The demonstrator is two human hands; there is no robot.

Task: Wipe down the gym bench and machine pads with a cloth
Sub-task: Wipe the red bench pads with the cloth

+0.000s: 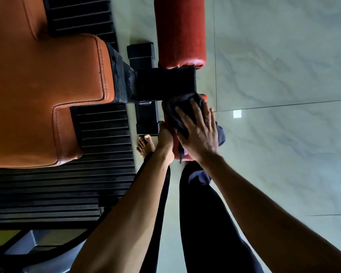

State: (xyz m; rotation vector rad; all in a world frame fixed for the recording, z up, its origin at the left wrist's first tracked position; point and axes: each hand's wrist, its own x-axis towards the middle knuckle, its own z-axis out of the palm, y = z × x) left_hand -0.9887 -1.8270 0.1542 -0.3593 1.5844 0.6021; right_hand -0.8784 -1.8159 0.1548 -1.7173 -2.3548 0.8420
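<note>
A dark cloth (177,109) lies over the near red roller pad (176,147), just below the black frame block (165,83). My right hand (199,133) presses flat on the cloth with straight, spread fingers. My left hand (164,138) holds the left side of that same roller, fingers wrapped round it and mostly hidden. A second red roller pad (180,32) sticks out beyond the frame block at the top. The large orange seat pad (43,91) fills the left side.
Black ribbed step plates (106,134) lie beside and below the seat. My bare foot (145,145) and dark trouser legs (201,213) stand on the pale tiled floor (283,75), which stretches to the right. Grey metal framing (28,243) sits at the lower left.
</note>
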